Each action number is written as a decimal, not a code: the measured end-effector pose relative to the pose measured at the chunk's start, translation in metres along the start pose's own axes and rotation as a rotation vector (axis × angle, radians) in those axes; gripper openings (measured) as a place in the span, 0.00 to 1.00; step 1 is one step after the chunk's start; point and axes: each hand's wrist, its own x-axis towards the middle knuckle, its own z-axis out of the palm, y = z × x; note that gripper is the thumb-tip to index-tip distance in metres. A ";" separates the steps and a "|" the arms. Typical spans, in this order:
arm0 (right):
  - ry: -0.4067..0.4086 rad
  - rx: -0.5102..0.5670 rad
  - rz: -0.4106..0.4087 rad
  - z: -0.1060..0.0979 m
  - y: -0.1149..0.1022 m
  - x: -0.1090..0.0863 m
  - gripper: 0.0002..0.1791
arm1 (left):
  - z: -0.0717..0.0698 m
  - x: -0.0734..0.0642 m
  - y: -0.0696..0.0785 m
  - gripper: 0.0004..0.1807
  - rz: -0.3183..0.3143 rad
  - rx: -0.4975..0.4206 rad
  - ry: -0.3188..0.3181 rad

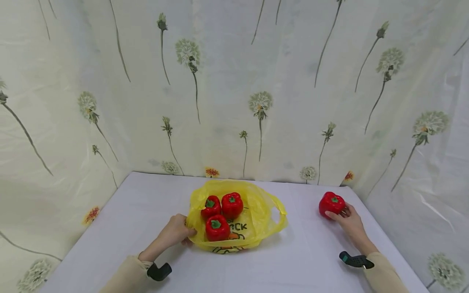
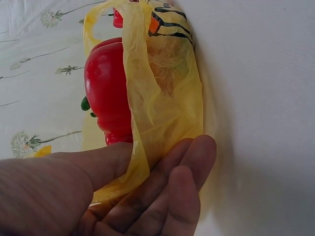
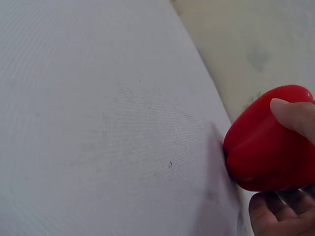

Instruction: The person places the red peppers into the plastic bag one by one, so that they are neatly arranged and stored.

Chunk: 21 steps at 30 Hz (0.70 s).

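A yellow plastic bag (image 1: 261, 219) lies on the table with its mouth spread, and several red bell peppers (image 1: 218, 228) with green stems sit inside it. At the bag's left edge my left hand (image 1: 176, 230) pinches the rim, thumb inside and fingers outside, as the left wrist view shows. Over on the right side of the table, my right hand (image 1: 348, 219) grips another red bell pepper (image 1: 329, 203). In the right wrist view the thumb lies across that pepper (image 3: 268, 142), with the fingers curled under its far side.
The table (image 1: 286, 260) has a white cover. Its back edge meets a curtain (image 1: 220, 138) printed with dandelions, which also runs along both sides. A looped handle (image 1: 280, 207) of the bag extends toward the right.
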 end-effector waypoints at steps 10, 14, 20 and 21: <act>0.002 0.019 0.002 0.001 -0.015 -0.009 0.64 | -0.003 0.000 0.004 0.06 0.006 0.014 0.004; -0.009 0.024 -0.025 0.003 -0.026 -0.012 0.64 | -0.004 0.000 0.005 0.06 0.003 0.009 0.003; -0.027 0.009 -0.077 0.013 -0.047 -0.022 0.60 | -0.002 -0.002 0.005 0.06 -0.004 0.010 0.002; -0.028 0.009 -0.091 0.016 -0.052 -0.025 0.60 | -0.002 -0.002 0.005 0.06 -0.003 0.011 0.002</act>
